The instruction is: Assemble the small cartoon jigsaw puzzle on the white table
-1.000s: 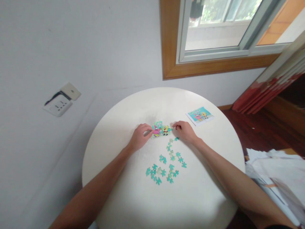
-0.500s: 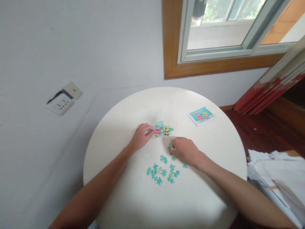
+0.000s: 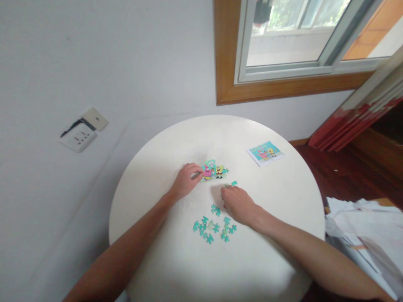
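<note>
A partly joined jigsaw puzzle (image 3: 215, 171) with pink and yellow cartoon figures lies flat near the middle of the round white table. My left hand (image 3: 188, 179) is at its left edge, thumb and forefinger pinched on the border. My right hand (image 3: 237, 203) is lower and to the right, over loose pieces, its fingers curled down and closed; whatever is under the fingertips is hidden. One loose teal piece (image 3: 234, 183) shows just above its knuckles. Left of the right hand lies a small pair of teal jigsaw pieces (image 3: 215, 209), with several more pieces (image 3: 204, 227) nearer to me.
A picture card (image 3: 265, 153) with the same figures lies at the table's right. The round table (image 3: 151, 159) stands close to the wall below a window. Papers (image 3: 365, 230) are piled beyond its right edge, and a wall socket (image 3: 78, 137) is at left.
My right hand has shifted slightly left and down over the loose pieces, uncovering a teal piece above it. The left hand stays at the puzzle's left edge.
</note>
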### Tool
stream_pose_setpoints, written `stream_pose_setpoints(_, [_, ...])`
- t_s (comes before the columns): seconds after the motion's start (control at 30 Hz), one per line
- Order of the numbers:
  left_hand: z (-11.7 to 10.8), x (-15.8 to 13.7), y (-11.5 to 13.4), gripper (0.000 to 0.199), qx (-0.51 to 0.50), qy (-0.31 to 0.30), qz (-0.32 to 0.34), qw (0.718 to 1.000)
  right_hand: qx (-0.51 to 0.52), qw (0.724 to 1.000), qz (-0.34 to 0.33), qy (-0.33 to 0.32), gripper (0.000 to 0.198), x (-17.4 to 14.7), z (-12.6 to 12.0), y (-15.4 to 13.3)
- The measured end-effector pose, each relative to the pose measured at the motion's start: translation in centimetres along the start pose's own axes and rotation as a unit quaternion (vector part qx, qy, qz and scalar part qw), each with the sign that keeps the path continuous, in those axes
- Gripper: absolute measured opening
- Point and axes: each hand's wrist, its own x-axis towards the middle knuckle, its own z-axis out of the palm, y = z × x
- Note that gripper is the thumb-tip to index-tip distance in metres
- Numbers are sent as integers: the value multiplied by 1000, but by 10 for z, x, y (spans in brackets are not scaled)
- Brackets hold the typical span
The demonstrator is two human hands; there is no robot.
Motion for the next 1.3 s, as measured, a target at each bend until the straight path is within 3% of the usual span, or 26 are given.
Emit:
stream_pose_setpoints(0.2, [0, 1, 0, 9, -1, -3, 2, 1000, 38, 999, -28, 16, 19, 3, 11, 7])
stream_pose_setpoints(0.33, [-1, 1, 1, 9, -1, -3, -3, 1000, 148, 987, -59, 31, 10, 13, 10, 25])
stream_pose_setpoints(0.4, [-2, 1, 1, 9, 1, -3, -3, 1000, 240, 966, -66, 66, 11, 23, 6, 41])
stream_pose_setpoints(0.53, [-1, 0, 0, 11, 1, -9, -6, 1000, 388, 895, -25, 219, 13, 49, 5, 76])
stream_pose_setpoints(0.63, [-1, 0, 1, 12, -4, -12, -3, 1000, 417, 875, -3, 246, 20, 63, 11, 92])
stream_pose_setpoints(0.8, [-1, 1, 3, 12, -5, -8, -7, 1000, 392, 891, 10, 230, 11, 72, 21, 93])
stream_pose_setpoints(1.3, [-2, 1, 4, 13, -7, -12, -4, 1000, 252, 934, 72, 243, 16, 72, 20, 76])
